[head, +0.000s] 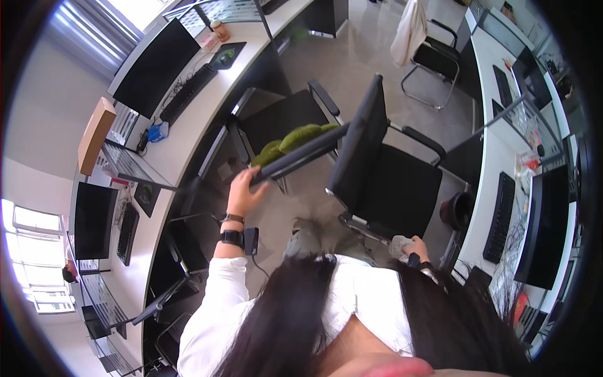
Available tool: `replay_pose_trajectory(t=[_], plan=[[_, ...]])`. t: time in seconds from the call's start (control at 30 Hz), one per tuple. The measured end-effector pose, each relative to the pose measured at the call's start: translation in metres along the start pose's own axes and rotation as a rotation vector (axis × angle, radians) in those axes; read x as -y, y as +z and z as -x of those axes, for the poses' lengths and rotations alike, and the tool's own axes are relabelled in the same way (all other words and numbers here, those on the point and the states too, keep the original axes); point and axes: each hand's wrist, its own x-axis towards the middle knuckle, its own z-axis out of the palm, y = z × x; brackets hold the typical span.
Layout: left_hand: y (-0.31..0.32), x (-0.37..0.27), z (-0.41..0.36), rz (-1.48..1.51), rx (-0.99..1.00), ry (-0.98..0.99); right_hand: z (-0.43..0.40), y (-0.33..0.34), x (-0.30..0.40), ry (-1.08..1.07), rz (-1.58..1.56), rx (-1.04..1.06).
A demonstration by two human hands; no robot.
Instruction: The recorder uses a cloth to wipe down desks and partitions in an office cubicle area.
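My left hand (246, 191) is at the near end of a black office chair's backrest (301, 155), its fingers over the corner and its thumb on the near side. A green cushion (294, 143) shows behind that backrest, above the chair's black seat (285, 118). Low on the right, my right hand (417, 248) holds a crumpled, pale grey cloth (400, 246). Just beyond it stands a second black office chair (398, 193), its backrest turned towards the first chair. Dark straps circle both wrists, and a small black box with a cable hangs by the left one.
Desks run along the left (245, 56) and right (478, 235), bearing monitors (158, 68) and keyboards (499, 217). A dark bin (457, 210) stands under the right desk. Farther off, a chair (435, 59) carries a pale garment (409, 33). Grey floor (362, 52) runs between the rows.
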Motion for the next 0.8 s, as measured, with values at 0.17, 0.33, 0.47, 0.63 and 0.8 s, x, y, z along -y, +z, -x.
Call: replay_pose_trajectory(t=[0.17,0.33,0.47,0.63,0.8], plan=[[-0.004,0.028,-0.018,0.014,0.34,-0.101,-0.003,-0.012,0.102,-0.215,-0.334,-0.621],[0.006,0.052,-0.035,0.195,0.631,-0.117,0.03,-0.058,0.239,-0.563,-0.673,-1.092],[0.016,0.073,-0.044,0.642,0.891,-0.275,0.047,-0.059,0.327,-0.964,-0.3,-1.156],[0.013,0.085,-0.049,0.587,1.028,-0.227,0.033,-0.014,0.43,-1.04,-0.214,-0.915],[0.071,0.171,-0.011,0.438,0.709,0.452,0.01,0.027,0.441,-1.057,-0.153,-0.604]])
